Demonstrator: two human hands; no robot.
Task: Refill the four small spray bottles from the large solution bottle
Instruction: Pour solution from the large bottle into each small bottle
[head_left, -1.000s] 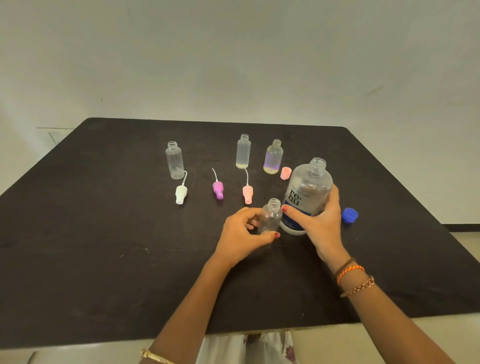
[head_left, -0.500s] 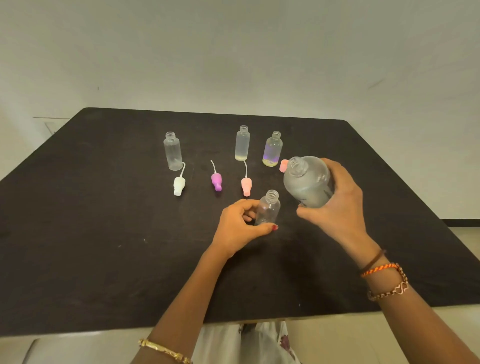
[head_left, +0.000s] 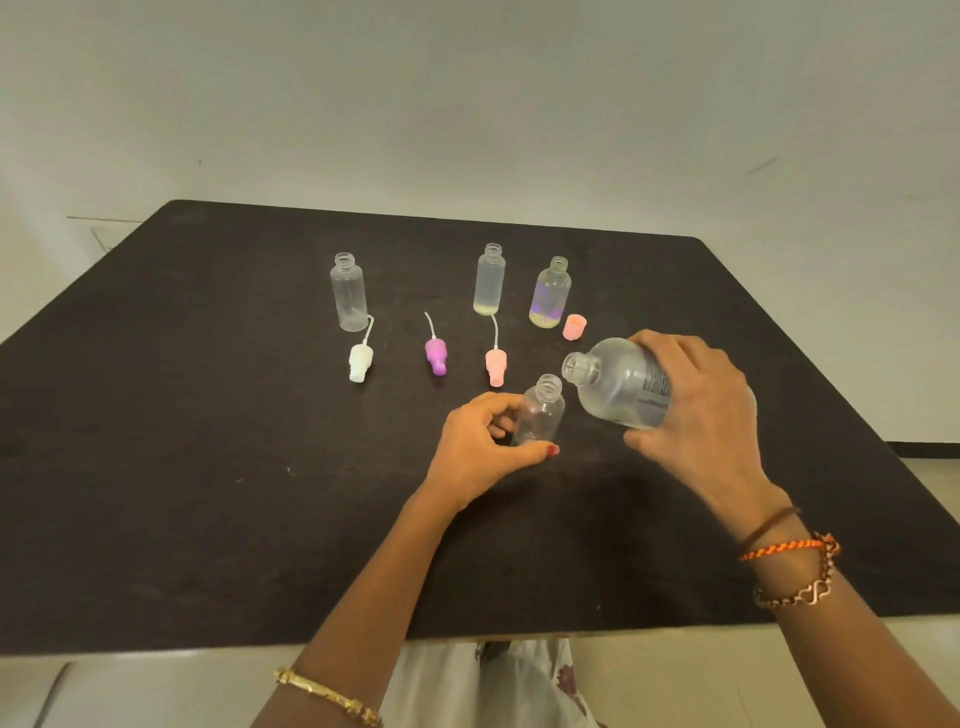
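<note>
Head view. Black tabletop (head_left: 182, 493) fills the middle of the frame, with a pale wall above it.

Right hand (head_left: 696, 415), right of centre, is wrapped around the large solution bottle (head_left: 618, 384), which is held off the table and tilted with its open mouth pointing left, just above and beside the mouth of a small clear bottle (head_left: 540, 410). No liquid can be made out crossing between the two mouths.

Left hand (head_left: 483, 447), at centre, curls its fingers and thumb round the lower part of that small bottle, which stands upright on the table.

Upper centre, three more small bottles stand upright and uncapped: a clear one (head_left: 349, 291) at left, a tall frosted one (head_left: 490, 280), and a purple-tinted one (head_left: 549, 293) at right (yellowish residue at the base of the last two).

Below them lie three spray heads with dip tubes: white (head_left: 360, 362), purple (head_left: 436, 356), pink (head_left: 496, 366). A pink cap (head_left: 574, 327) stands just right of the tinted bottle.
</note>
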